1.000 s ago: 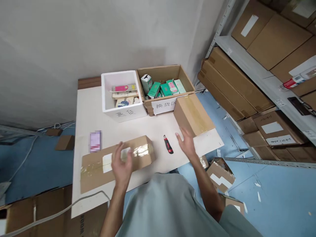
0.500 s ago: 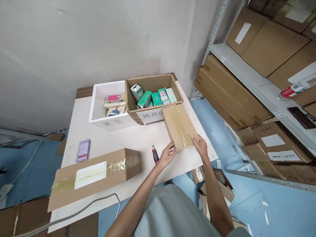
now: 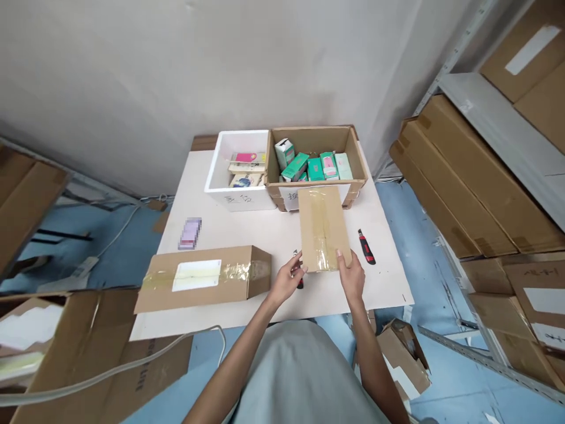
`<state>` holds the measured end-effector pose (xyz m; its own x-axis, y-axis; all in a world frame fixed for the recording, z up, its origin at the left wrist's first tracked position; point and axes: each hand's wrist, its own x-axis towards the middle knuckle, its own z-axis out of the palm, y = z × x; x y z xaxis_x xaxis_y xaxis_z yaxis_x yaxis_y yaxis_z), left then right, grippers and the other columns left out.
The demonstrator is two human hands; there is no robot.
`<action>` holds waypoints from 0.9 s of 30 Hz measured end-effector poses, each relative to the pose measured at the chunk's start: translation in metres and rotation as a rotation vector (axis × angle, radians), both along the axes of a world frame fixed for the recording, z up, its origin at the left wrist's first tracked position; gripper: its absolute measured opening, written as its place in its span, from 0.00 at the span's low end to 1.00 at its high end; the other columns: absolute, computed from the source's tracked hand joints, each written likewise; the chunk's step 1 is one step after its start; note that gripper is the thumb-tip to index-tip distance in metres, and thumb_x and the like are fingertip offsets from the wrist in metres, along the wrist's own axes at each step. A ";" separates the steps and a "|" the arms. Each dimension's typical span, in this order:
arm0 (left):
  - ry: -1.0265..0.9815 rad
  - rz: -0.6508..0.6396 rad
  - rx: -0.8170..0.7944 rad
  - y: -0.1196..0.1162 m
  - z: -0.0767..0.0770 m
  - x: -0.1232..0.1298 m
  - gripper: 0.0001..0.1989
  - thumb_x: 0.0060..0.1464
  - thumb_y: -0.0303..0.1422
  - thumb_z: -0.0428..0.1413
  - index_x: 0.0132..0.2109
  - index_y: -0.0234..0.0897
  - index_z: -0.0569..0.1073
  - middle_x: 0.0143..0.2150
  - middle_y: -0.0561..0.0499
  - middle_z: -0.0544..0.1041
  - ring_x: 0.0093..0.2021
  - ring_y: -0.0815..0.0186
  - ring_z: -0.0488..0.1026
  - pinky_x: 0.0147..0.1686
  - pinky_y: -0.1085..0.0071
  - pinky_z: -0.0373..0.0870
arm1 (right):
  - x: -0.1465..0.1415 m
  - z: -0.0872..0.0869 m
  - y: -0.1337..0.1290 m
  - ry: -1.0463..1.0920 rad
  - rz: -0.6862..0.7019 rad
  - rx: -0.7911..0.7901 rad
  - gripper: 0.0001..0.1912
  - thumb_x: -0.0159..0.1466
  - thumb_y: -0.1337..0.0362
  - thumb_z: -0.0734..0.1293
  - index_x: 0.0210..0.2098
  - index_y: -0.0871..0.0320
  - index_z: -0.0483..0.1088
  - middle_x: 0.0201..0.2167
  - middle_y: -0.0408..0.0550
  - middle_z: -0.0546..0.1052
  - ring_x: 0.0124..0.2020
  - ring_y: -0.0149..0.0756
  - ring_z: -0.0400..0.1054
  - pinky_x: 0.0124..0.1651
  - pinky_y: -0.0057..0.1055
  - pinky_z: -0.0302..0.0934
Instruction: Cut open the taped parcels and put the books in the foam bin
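Observation:
Both my hands grip the near end of a small brown box [image 3: 321, 227] sealed with clear tape; it lies lengthwise on the white table [image 3: 273, 232]. My left hand [image 3: 288, 278] holds its near left corner and my right hand [image 3: 352, 277] its near right corner. A red and black utility knife [image 3: 366, 247] lies just right of the box. Another red and black item [image 3: 299, 283] shows partly under my left hand. A long taped box [image 3: 203, 280] with a white label lies to the left.
At the table's far edge stand a white foam box [image 3: 220, 171] with small packs and an open cardboard box [image 3: 359, 171] of green cartons. A blurred purple item [image 3: 189, 232] lies left. Shelves with cartons [image 3: 468, 176] stand right; open cartons [image 3: 88, 347] and a cable [image 3: 132, 368] sit near left.
My hands left the long box and took hold of the small taped box, which now lies straight in front of me. A knife shows to its right. The view swung left.

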<state>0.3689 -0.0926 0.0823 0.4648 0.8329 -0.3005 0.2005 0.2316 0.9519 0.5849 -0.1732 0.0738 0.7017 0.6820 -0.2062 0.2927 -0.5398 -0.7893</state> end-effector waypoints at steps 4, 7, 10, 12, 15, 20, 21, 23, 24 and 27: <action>0.040 0.054 0.007 -0.001 0.015 -0.030 0.39 0.59 0.55 0.70 0.70 0.40 0.80 0.68 0.33 0.82 0.68 0.44 0.81 0.68 0.46 0.79 | -0.005 0.006 -0.009 -0.220 -0.053 0.114 0.41 0.77 0.36 0.62 0.73 0.63 0.72 0.72 0.73 0.75 0.73 0.63 0.71 0.74 0.61 0.66; 0.080 0.185 0.053 -0.002 0.023 -0.072 0.37 0.59 0.58 0.69 0.66 0.39 0.82 0.70 0.33 0.81 0.67 0.43 0.82 0.69 0.46 0.79 | -0.036 0.012 -0.016 -0.376 0.062 0.311 0.28 0.82 0.48 0.60 0.70 0.57 0.75 0.69 0.68 0.77 0.73 0.57 0.71 0.76 0.61 0.65; 0.090 0.326 0.107 0.000 0.033 -0.116 0.34 0.62 0.58 0.67 0.64 0.39 0.83 0.67 0.36 0.83 0.65 0.46 0.83 0.70 0.46 0.78 | -0.092 0.005 -0.011 -0.334 0.388 0.290 0.23 0.82 0.53 0.60 0.66 0.52 0.78 0.62 0.62 0.81 0.68 0.52 0.75 0.75 0.54 0.69; 0.084 0.404 0.147 0.004 0.041 -0.143 0.32 0.64 0.57 0.66 0.63 0.39 0.83 0.65 0.37 0.85 0.64 0.47 0.84 0.69 0.48 0.79 | -0.129 -0.010 0.002 -0.249 0.553 0.073 0.25 0.80 0.50 0.62 0.69 0.50 0.76 0.65 0.61 0.80 0.67 0.53 0.76 0.71 0.50 0.72; 0.100 0.490 0.239 0.010 0.053 -0.186 0.28 0.67 0.55 0.65 0.63 0.40 0.83 0.64 0.39 0.85 0.63 0.48 0.84 0.66 0.51 0.81 | -0.164 -0.041 0.028 -0.210 0.554 -0.170 0.31 0.75 0.47 0.68 0.74 0.51 0.72 0.67 0.66 0.77 0.60 0.58 0.79 0.59 0.48 0.78; 0.320 0.607 0.523 0.023 0.054 -0.277 0.20 0.72 0.47 0.61 0.60 0.42 0.84 0.64 0.41 0.84 0.71 0.47 0.77 0.79 0.48 0.67 | -0.180 -0.080 0.059 -0.255 0.488 -0.378 0.40 0.72 0.55 0.70 0.79 0.62 0.63 0.59 0.75 0.79 0.53 0.59 0.81 0.55 0.50 0.75; 0.369 0.634 0.556 0.026 0.051 -0.296 0.19 0.71 0.47 0.62 0.60 0.42 0.84 0.65 0.40 0.83 0.73 0.47 0.75 0.81 0.47 0.63 | -0.182 -0.084 0.061 -0.269 0.472 -0.429 0.39 0.73 0.57 0.68 0.79 0.63 0.62 0.57 0.76 0.79 0.53 0.59 0.81 0.55 0.51 0.75; 0.424 0.682 0.565 0.031 0.042 -0.332 0.20 0.70 0.47 0.63 0.61 0.41 0.84 0.67 0.39 0.81 0.74 0.46 0.73 0.81 0.45 0.63 | -0.187 -0.090 0.063 -0.299 0.419 -0.502 0.37 0.73 0.58 0.66 0.79 0.65 0.64 0.54 0.75 0.80 0.52 0.59 0.81 0.56 0.52 0.74; 0.422 0.698 0.543 0.033 0.037 -0.348 0.22 0.69 0.48 0.63 0.62 0.41 0.83 0.68 0.38 0.80 0.74 0.45 0.74 0.79 0.45 0.66 | -0.189 -0.090 0.062 -0.306 0.391 -0.501 0.36 0.73 0.58 0.66 0.77 0.64 0.66 0.53 0.73 0.81 0.51 0.58 0.82 0.56 0.52 0.74; 0.313 0.690 0.385 0.040 0.024 -0.382 0.27 0.67 0.53 0.65 0.63 0.40 0.82 0.67 0.38 0.81 0.68 0.46 0.79 0.72 0.48 0.76 | -0.196 -0.083 0.056 -0.305 0.372 -0.385 0.31 0.72 0.52 0.67 0.71 0.57 0.74 0.47 0.62 0.83 0.45 0.54 0.82 0.52 0.49 0.75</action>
